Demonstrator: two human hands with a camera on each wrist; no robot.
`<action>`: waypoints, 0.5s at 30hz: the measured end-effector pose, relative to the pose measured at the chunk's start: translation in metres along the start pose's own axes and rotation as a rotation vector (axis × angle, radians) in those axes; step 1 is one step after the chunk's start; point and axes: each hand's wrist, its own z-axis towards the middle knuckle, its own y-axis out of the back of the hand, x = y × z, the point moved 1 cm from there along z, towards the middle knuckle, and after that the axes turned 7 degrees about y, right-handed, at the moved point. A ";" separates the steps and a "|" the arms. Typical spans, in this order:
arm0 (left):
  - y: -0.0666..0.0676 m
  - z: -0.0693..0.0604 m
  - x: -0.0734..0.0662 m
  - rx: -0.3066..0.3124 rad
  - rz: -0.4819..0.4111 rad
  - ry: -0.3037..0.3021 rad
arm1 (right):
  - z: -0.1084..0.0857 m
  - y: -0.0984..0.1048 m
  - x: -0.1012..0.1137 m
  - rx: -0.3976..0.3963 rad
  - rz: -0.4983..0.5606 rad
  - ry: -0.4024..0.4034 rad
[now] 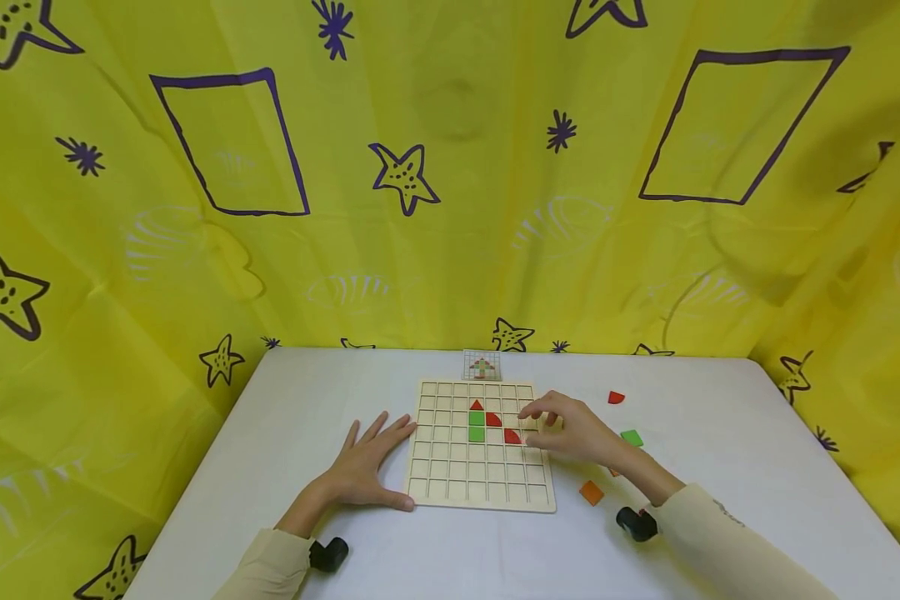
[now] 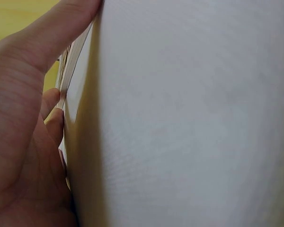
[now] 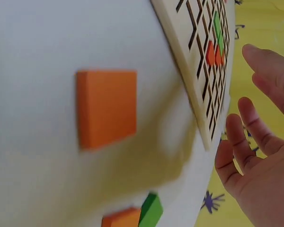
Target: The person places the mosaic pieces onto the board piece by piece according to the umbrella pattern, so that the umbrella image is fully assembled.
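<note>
A pale wooden grid board (image 1: 457,492) lies on the table. In its cells sit a red triangle (image 1: 477,405), two green squares (image 1: 477,434) below it, and two red quarter-circle pieces (image 1: 493,419) stepping down to the right. My left hand (image 1: 363,471) lies with fingers spread, its fingertips and thumb touching the board's left edge. Over the board's right edge hovers my right hand (image 1: 573,429), thumb and fingers apart, beside the lower red quarter-circle (image 1: 512,437). Nothing shows between the right fingers (image 3: 236,135) in the right wrist view.
A small pattern card (image 1: 482,367) lies behind the board. Right of the board are a loose red quarter-circle (image 1: 616,397), a green piece (image 1: 632,437) and an orange square (image 1: 591,492). Another orange piece (image 3: 121,218) is partly cut off in the right wrist view. Yellow curtains (image 1: 450,250) surround the table.
</note>
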 end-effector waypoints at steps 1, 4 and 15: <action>0.000 0.000 0.000 0.000 0.001 -0.001 | -0.004 0.004 -0.002 -0.009 -0.008 -0.002; 0.000 0.000 0.000 -0.002 -0.003 -0.004 | -0.016 0.016 -0.007 -0.035 -0.030 -0.005; 0.002 -0.001 -0.001 0.002 0.001 0.002 | -0.069 0.061 -0.029 -0.124 -0.074 -0.069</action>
